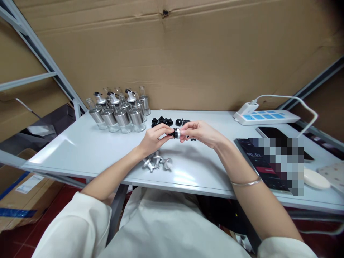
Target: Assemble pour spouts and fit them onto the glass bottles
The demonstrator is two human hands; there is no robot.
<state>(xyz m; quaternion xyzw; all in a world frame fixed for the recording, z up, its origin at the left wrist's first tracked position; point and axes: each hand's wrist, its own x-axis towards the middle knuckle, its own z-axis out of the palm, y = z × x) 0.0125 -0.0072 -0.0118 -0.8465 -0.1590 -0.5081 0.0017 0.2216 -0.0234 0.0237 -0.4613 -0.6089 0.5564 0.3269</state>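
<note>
- My left grip (155, 137) is clamped, thumb against fingers, on the black end of a small black-and-silver piece (176, 133).
- My right grip (201, 132) is pinched at the piece's silver end, so it sits level between my two sets of fingertips, above the table (80, 143).
- The black end meets the silver end in my grip; whether they are fully seated together I cannot tell.
- Just beyond my left grip lies a cluster of loose black parts (161, 121); more small black pieces (185, 122) lie behind and under my right grip, partly hidden by it.
- Nearer my body, below my left grip, several loose silver spouts (168, 163) lie in a group with no black part that I can make out on them.
- Beyond my left grip and further left stand the glass bottles with metal sleeves (123, 117). Three in front wear pourer tops (130, 96); the others I can see have bare necks.
- By my judgement, then, only a small share is done: three topped bottles and one piece in hand, against many loose parts and uncapped bottles.
</note>
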